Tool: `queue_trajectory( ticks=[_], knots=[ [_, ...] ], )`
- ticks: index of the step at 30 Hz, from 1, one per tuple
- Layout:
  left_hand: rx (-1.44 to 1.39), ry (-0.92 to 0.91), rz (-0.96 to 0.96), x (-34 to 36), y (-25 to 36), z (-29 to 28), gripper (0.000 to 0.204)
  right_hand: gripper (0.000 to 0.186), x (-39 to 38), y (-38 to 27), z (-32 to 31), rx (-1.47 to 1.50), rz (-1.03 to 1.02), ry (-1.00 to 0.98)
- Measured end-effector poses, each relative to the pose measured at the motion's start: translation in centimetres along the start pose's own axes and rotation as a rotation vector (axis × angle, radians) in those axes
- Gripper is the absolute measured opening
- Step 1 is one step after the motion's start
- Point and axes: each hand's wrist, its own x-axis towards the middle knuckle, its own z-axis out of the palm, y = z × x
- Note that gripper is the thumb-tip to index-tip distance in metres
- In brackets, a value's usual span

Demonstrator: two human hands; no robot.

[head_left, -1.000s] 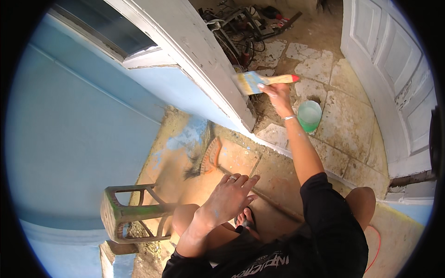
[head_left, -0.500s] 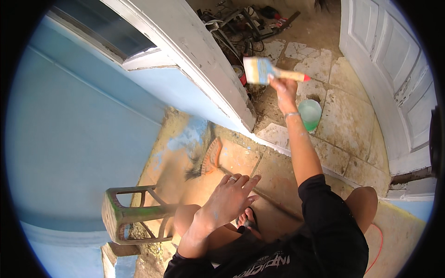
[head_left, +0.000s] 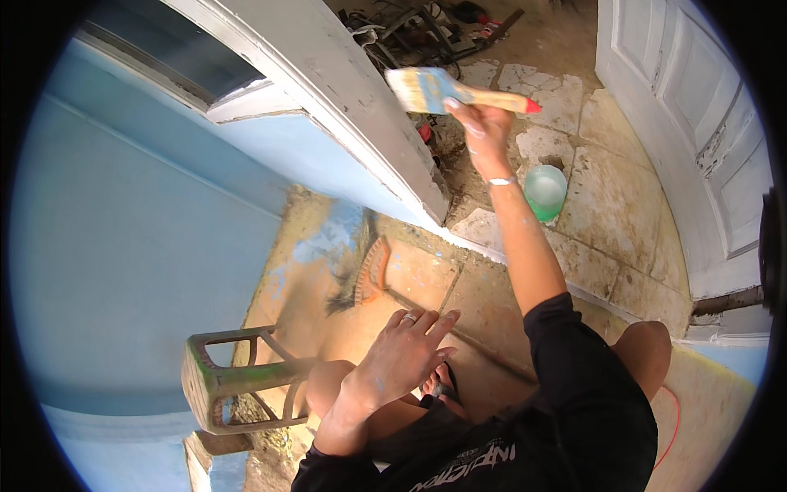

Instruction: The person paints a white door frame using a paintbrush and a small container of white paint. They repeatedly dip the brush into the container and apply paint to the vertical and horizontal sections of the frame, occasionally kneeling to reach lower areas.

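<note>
A wide paintbrush [head_left: 484, 97] with a wooden handle, red tip and blue band is gripped in my right hand [head_left: 485, 135]. Its pale bristles point left, close by the white door frame [head_left: 352, 90]; whether they touch it I cannot tell. Below that hand, on the tiles inside the doorway, stands a green-and-clear container [head_left: 546, 193] with whitish liquid in it. My left hand [head_left: 403, 354] holds nothing, its fingers stretched out over my knees. Specks of paint mark the back of it.
A wooden stool [head_left: 238, 381] stands at left beside the blue wall [head_left: 139, 246]. An orange broom [head_left: 374, 271] lies on the floor. A panelled white door [head_left: 689, 123] is at right; metal clutter [head_left: 434, 37] fills the far room. A red cord [head_left: 677, 418] runs at lower right.
My right hand has moved up and left with the paintbrush, bringing the bristles nearer the door frame. The left hand has stayed nearly in place.
</note>
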Motion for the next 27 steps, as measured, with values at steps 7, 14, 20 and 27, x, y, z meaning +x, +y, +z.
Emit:
queue_trajectory(
  ticks=[7,14,20,27],
  knots=[
    [0.006,0.001,0.003,-0.6,-0.2,0.2,0.054,0.03,-7.4,0.1,-3.2,-0.575,0.244,0.184],
    [-0.197,0.097,0.003,-0.5,-0.7,1.7,0.055,0.02,-4.2,2.6,-1.1,-0.101,0.121,0.038],
    [0.025,0.01,0.021,-0.4,-0.3,1.1,0.053,0.026,-11.2,1.9,-4.1,-0.486,0.259,0.293],
    [0.019,0.025,0.026,0.5,0.1,0.9,0.052,0.023,-7.5,5.3,-3.4,0.095,0.194,0.178]
  ],
)
